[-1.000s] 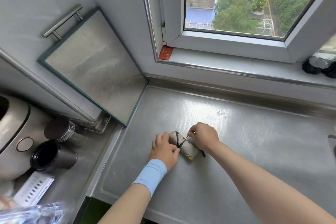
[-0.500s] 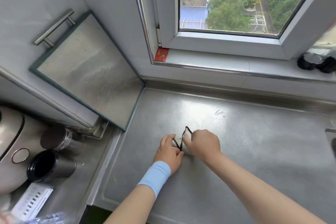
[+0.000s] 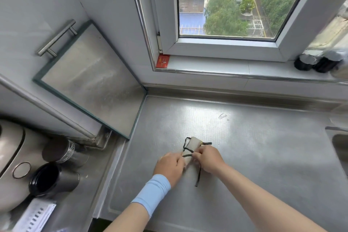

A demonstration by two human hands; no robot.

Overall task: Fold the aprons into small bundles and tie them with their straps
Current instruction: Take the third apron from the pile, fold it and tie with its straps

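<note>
A small rolled apron bundle (image 3: pixel 191 148), pale fabric, lies on the steel counter (image 3: pixel 263 156) with a thin black strap (image 3: pixel 198 175) looped round it. My left hand (image 3: pixel 170 167), with a light blue wristband, grips the bundle's near left end. My right hand (image 3: pixel 208 159) pinches the strap at the bundle's middle. One loose strap end trails toward me below my right hand; another pokes out to the right at the bundle's far end.
A glass-edged board with a metal handle (image 3: pixel 90 79) leans in the left corner. Two dark cups (image 3: pixel 56 165) and a rice cooker (image 3: pixel 11 160) stand at the left. Dark jars (image 3: pixel 318 62) sit on the window sill. A sink edge (image 3: pixel 339 137) is at the right.
The bundle has turned so its far end shows beyond my hands. The strap now lies tight across it, and a loose end hangs down toward me.
</note>
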